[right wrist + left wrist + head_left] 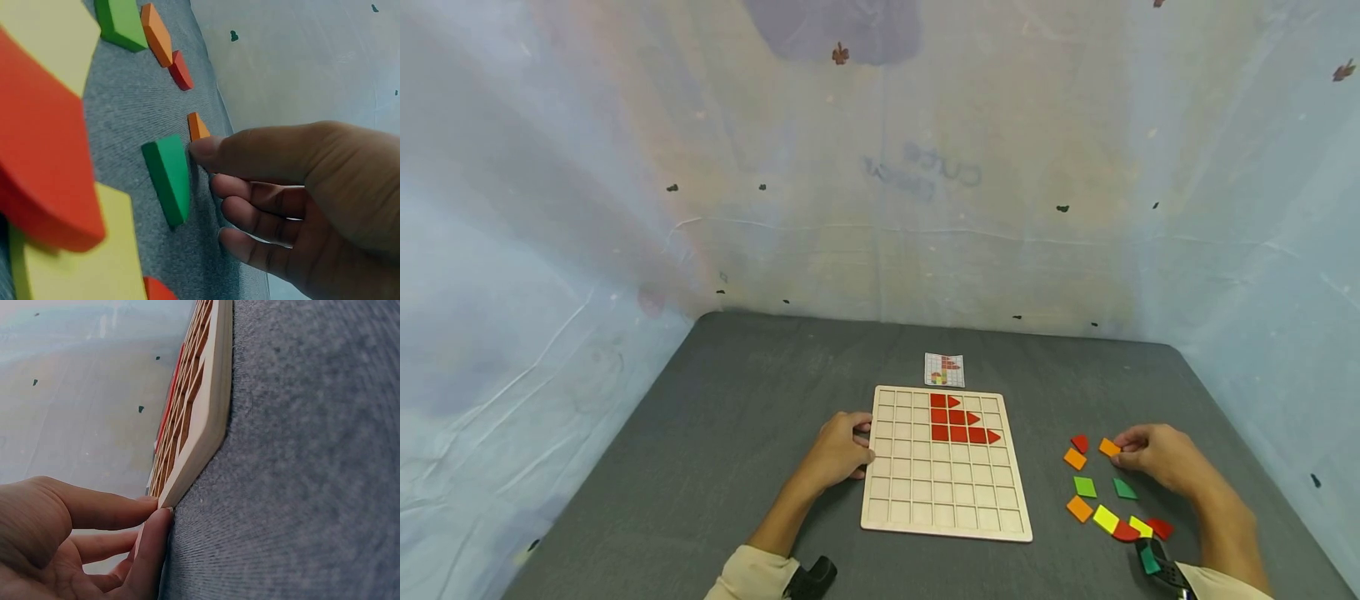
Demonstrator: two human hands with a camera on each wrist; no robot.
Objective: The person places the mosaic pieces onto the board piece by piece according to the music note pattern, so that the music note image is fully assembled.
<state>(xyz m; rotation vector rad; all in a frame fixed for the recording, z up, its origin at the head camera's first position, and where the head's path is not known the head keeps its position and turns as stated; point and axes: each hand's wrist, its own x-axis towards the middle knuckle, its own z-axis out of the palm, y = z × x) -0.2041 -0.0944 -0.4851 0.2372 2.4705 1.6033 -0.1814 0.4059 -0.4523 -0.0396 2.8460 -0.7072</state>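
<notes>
While your left hand (pixel 837 448) is pinching the board (pixel 952 472), your right hand (pixel 1167 457) is pinching an orange tile (pixel 1108 447), ideally edgewise.

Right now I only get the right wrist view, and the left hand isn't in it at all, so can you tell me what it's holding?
Observer: In the head view, the left hand holds the left edge of a wooden board.
Operator: Okay, I can't see that board from here. Are there any pieces on it?
Observer: Yes, red pieces sit in three rows, each row ending in a triangle.
Operator: Got it. And what lies past the board's far edge?
Observer: A small printed card lies on the table there.
</notes>
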